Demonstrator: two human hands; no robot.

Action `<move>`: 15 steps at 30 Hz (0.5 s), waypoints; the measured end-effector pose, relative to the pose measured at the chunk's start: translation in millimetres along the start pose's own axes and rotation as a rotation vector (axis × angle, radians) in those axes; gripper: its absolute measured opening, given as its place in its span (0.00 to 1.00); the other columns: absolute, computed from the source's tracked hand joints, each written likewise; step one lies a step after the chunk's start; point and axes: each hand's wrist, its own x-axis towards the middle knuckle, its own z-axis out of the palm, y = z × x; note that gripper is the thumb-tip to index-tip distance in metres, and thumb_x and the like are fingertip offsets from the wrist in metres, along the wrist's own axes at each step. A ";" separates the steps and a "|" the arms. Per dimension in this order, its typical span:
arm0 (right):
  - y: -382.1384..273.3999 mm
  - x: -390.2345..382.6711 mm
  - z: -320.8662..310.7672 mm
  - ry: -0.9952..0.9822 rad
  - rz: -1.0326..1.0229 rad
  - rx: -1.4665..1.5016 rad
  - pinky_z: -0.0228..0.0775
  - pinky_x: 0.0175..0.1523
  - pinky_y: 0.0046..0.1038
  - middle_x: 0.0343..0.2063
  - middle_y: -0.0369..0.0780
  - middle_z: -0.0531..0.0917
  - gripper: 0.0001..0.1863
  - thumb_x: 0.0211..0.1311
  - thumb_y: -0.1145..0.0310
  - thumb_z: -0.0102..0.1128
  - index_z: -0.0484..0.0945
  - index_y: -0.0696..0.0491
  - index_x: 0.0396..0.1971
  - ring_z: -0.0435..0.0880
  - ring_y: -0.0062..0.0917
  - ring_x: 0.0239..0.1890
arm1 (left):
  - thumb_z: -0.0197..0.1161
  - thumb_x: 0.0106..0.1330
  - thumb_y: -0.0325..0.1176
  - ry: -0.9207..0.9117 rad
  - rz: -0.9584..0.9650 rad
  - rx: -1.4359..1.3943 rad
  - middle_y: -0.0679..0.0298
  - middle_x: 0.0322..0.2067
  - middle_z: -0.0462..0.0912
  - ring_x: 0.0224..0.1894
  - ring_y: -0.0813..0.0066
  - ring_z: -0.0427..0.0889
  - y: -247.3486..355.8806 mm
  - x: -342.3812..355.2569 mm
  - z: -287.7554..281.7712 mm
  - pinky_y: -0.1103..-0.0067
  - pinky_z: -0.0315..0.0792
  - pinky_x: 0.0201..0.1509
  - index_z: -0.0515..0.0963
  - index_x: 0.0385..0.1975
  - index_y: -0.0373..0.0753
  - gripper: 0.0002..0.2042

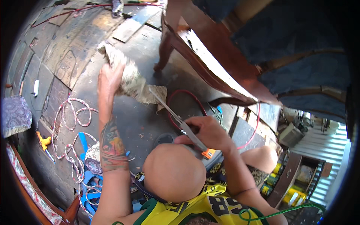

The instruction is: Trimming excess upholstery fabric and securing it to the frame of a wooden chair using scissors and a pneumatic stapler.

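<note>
My left hand (111, 75) is closed on a crumpled, pale, speckled piece of fabric (127, 73), raised above the dark floor boards and blurred by motion. My right hand (203, 133) grips a long, narrow grey metal tool (168, 110), which reaches diagonally up to the fabric's lower part; its exact kind I cannot make out. An orange item (209, 153) shows just below that hand, partly hidden. My bare knee (174, 172) is bent beneath both arms. Behind the right hand lies a red hose (187, 92) in a loop.
An upturned wooden chair frame (202, 71) with dark blue covering stands at upper right. At left lie looped rope (75, 127), a yellow glue gun (45, 141), blue plastic (90, 183) and patterned padding (15, 116). Shelving (288, 176) with yellow containers stands at lower right.
</note>
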 end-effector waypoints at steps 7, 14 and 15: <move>-2.7 -59.6 -83.7 -0.186 0.415 -0.835 0.79 0.45 0.42 0.30 0.52 0.87 0.17 0.57 0.56 0.74 0.87 0.58 0.31 0.88 0.47 0.39 | 0.53 0.78 0.50 0.208 0.705 -0.226 0.31 0.74 0.53 0.77 0.32 0.50 94.4 -60.3 76.2 0.51 0.47 0.80 0.54 0.75 0.26 0.37; 48.8 -88.4 -138.0 -0.129 0.492 -1.016 0.78 0.42 0.42 0.29 0.51 0.87 0.22 0.51 0.51 0.80 0.88 0.56 0.32 0.88 0.45 0.35 | 0.58 0.74 0.55 0.161 0.933 -0.073 0.32 0.76 0.42 0.79 0.31 0.40 119.8 -114.8 145.6 0.50 0.41 0.81 0.41 0.78 0.26 0.48; 58.7 -93.5 -146.1 -0.131 0.502 -1.005 0.78 0.42 0.42 0.28 0.51 0.87 0.23 0.50 0.49 0.80 0.88 0.56 0.32 0.88 0.45 0.34 | 0.61 0.72 0.53 0.154 0.964 -0.020 0.34 0.77 0.42 0.79 0.32 0.39 117.8 -123.1 145.2 0.50 0.40 0.81 0.41 0.78 0.27 0.49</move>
